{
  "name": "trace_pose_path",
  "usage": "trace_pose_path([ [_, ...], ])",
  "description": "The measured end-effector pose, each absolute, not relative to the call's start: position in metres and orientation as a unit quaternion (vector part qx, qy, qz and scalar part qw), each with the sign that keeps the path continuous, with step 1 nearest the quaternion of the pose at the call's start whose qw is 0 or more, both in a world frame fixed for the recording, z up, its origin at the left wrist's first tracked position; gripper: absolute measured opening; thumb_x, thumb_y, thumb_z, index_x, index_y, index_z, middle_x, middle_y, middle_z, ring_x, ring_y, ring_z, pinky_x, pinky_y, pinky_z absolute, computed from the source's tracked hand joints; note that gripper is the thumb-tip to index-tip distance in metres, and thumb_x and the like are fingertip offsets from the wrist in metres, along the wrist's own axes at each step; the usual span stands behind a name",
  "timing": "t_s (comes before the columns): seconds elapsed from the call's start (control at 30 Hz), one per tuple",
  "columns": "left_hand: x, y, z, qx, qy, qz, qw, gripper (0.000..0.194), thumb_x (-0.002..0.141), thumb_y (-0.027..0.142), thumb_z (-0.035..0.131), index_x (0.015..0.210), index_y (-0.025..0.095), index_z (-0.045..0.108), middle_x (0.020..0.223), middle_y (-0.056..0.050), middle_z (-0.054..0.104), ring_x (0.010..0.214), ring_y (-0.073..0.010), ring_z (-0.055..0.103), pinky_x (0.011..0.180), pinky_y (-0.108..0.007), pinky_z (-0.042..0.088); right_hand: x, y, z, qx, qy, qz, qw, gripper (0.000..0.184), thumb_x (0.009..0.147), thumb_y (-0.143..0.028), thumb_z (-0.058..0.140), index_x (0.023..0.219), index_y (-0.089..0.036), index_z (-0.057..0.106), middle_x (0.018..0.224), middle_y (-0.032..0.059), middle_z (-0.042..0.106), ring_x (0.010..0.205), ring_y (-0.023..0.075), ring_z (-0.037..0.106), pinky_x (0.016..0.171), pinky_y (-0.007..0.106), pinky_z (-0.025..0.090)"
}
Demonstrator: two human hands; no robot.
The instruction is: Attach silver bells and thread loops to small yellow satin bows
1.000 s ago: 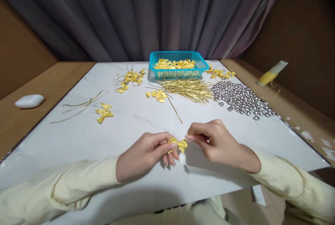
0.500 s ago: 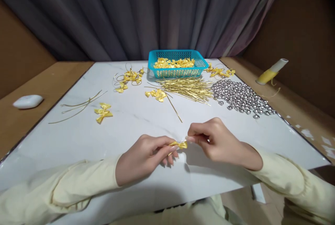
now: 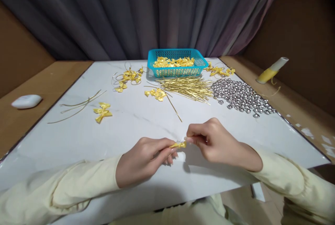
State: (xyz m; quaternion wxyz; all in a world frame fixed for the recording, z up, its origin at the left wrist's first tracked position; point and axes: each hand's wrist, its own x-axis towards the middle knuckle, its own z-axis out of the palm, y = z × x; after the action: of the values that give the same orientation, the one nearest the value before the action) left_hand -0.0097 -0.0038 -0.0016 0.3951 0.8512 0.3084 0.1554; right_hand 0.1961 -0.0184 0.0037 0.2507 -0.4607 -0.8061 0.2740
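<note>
Over the near middle of the table, my left hand pinches a small yellow ribbon bow between thumb and fingers. My right hand is closed in a pinch close to the bow's right end; whatever lies between its fingertips is too small to make out. Farther off are a few loose yellow bows beside a heap of gold wire ties. Another little group of bows rests to the left of my hands.
A blue basket of yellow bows stands at the back. Silver beads are heaped on the right, near a tube wound with yellow thread. Loose ties and a white rounded object are on the left. Bows with wire loops lie behind.
My right fingertips have shifted slightly left, and the bow has turned a little in my left fingers. The table things stay where they were.
</note>
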Motion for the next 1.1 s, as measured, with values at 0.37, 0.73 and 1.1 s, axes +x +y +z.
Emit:
trace_pose_path([
  [0.37, -0.008, -0.0046, -0.0005, 0.837, 0.319, 0.157, 0.415, 0.022, 0.087, 0.015, 0.04, 0.086, 0.012, 0.061, 0.07, -0.004, 0.068, 0.057, -0.0095, 0.062, 0.058, -0.018, 0.05, 0.1946, -0.0166, 0.0074, -0.468, -0.786, 0.301, 0.268, 0.013, 0.066, -0.005, 0.048, 0.058, -0.012, 0.055, 0.043, -0.007, 0.032, 0.04, 0.0045, 0.024, 0.039, 0.016, 0.021],
  [0.73, -0.0086, -0.0044, -0.0005, 0.84, 0.316, 0.153, 0.413, 0.022, 0.088, 0.016, 0.039, 0.086, 0.012, 0.061, 0.07, -0.004, 0.068, 0.057, -0.0098, 0.062, 0.057, -0.018, 0.05, 0.1951, -0.0173, 0.0067, -0.469, -0.786, 0.31, 0.258, 0.013, 0.065, -0.004, 0.048, 0.058, -0.013, 0.055, 0.043, -0.0075, 0.03, 0.041, 0.0049, 0.023, 0.039, 0.017, 0.02],
  [1.1, -0.0075, -0.0045, -0.0012, 0.839, 0.315, 0.155, 0.416, 0.022, 0.087, 0.015, 0.038, 0.086, 0.013, 0.06, 0.071, -0.004, 0.068, 0.057, -0.0099, 0.062, 0.057, -0.018, 0.05, 0.1965, -0.0178, 0.0037, -0.467, -0.801, 0.285, 0.243, 0.014, 0.063, -0.003, 0.046, 0.058, -0.014, 0.054, 0.044, -0.0077, 0.028, 0.041, 0.0052, 0.022, 0.039, 0.017, 0.02],
])
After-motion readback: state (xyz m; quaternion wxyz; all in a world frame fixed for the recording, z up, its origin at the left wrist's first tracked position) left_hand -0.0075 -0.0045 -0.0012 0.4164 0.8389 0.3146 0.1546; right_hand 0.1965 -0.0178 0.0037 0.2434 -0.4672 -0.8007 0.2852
